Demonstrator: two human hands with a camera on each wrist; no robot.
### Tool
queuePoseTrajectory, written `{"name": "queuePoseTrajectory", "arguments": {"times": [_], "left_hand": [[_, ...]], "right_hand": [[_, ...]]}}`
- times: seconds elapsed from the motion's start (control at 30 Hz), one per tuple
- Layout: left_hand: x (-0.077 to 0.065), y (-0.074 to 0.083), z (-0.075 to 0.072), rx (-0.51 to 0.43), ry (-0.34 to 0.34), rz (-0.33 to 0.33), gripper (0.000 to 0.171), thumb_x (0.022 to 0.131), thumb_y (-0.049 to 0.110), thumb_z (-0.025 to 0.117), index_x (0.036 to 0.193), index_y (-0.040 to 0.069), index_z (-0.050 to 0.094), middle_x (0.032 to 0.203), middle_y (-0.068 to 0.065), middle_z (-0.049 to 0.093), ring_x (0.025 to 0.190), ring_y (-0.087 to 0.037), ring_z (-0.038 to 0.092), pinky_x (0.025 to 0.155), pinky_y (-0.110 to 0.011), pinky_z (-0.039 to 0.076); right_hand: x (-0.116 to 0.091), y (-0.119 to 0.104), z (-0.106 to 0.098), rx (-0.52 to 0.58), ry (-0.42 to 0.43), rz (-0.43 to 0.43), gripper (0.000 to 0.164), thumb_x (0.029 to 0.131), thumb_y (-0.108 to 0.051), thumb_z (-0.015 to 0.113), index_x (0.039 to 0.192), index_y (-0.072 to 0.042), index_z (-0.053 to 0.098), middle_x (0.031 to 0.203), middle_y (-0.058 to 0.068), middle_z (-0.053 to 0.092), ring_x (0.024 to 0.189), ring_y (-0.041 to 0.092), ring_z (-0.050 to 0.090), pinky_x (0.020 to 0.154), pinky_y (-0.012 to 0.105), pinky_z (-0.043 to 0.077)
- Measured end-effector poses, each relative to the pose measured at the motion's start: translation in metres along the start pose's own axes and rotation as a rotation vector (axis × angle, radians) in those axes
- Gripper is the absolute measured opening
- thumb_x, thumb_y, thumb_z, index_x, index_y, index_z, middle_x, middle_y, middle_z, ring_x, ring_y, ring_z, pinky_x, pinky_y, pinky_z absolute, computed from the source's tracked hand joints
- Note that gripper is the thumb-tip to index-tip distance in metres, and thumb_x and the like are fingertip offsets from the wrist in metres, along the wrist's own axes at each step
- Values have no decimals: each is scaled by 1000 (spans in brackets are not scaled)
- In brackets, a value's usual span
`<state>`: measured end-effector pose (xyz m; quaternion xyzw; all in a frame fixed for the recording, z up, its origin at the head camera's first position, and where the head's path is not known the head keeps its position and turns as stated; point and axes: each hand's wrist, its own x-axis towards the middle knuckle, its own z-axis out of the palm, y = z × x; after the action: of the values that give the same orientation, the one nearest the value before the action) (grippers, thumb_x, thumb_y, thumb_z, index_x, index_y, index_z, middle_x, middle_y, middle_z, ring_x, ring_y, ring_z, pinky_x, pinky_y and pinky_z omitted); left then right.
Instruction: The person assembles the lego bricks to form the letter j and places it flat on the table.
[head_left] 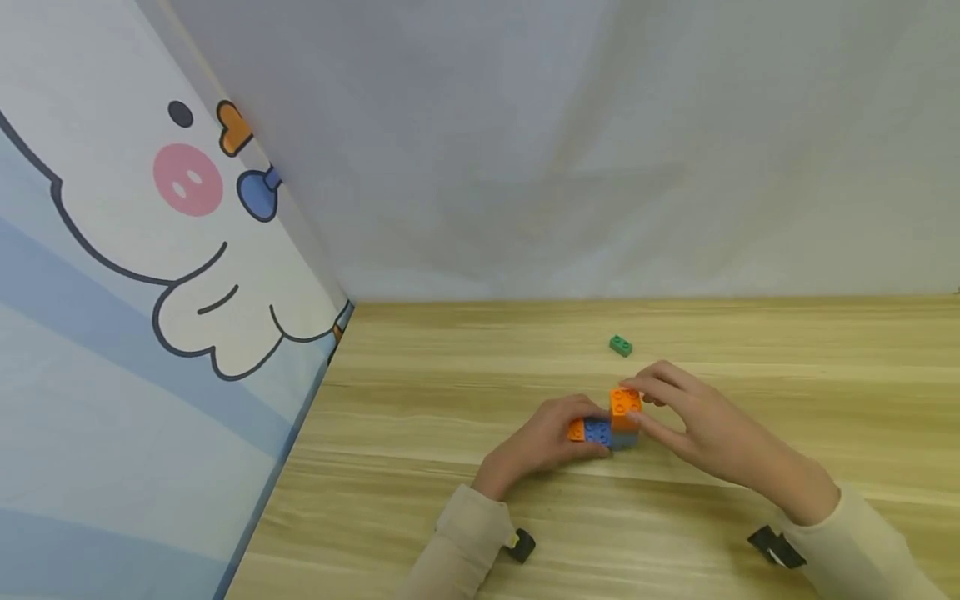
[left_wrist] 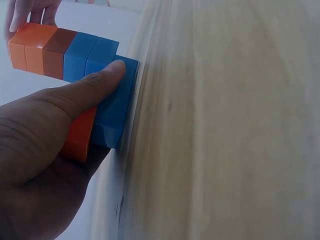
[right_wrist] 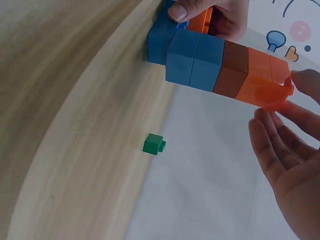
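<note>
A tower of toy building bricks rises from one end of a blue base brick point(left_wrist: 116, 107) low over the table. In the right wrist view it has two blue bricks, a brown brick point(right_wrist: 232, 68) and two orange ones at the top. My left hand point(head_left: 546, 437) grips the base, thumb along the blue brick's side. Beside the tower, a lower orange brick point(left_wrist: 81, 134) sits partly hidden in that hand. My right hand point(head_left: 712, 429) pinches the top orange brick point(head_left: 626, 402) between thumb and fingertips.
A small green brick point(head_left: 620, 345) lies on the wooden table point(head_left: 420, 350) beyond the tower, near the back. A pale curtain point(head_left: 525, 167) hangs behind the table. At the left stands a panel point(head_left: 90, 358) printed with a cartoon animal.
</note>
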<state>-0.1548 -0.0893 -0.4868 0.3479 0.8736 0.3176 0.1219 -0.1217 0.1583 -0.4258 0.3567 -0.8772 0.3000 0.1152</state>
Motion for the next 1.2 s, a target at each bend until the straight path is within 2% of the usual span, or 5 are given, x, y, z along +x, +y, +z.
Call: {"name": "queuePoseTrajectory", "arguments": {"times": [0.27,0.5,0.77,0.97,1.2], "left_hand": [[-14,-2,-9,61,77,-34,54,87,33,82,136,20,63,133,3,64,120,-11,61,106,-26,50],[-29,-6,-17,46,150,30,41,85,19,85,122,16,67,121,2,66,113,-13,61,104,-26,51],[-32,-6,-18,13,171,74,39,85,14,83,122,13,69,121,0,70,114,-13,64,104,-25,51],[-31,-4,-20,31,169,43,38,89,17,79,126,14,70,125,0,70,118,-14,65,107,-28,51],[-31,-5,-22,59,187,52,34,94,19,74,127,12,69,128,-1,72,122,-16,66,109,-31,50]], "right_hand": [[-7,-6,-1,-42,112,-44,47,85,-9,82,129,-13,66,122,-1,60,95,13,66,79,25,59],[-13,-2,12,-65,233,-127,50,104,-50,43,119,-11,70,115,2,64,86,12,65,78,10,52],[-13,-2,17,-72,251,-101,51,104,-49,41,117,-8,69,111,2,65,84,12,65,78,9,51],[-4,-1,13,-81,219,-37,40,81,-7,86,117,-8,68,107,-1,66,83,10,65,77,10,51],[9,7,11,-67,197,27,42,78,2,84,117,-4,68,98,2,67,78,10,64,69,25,58]]}}
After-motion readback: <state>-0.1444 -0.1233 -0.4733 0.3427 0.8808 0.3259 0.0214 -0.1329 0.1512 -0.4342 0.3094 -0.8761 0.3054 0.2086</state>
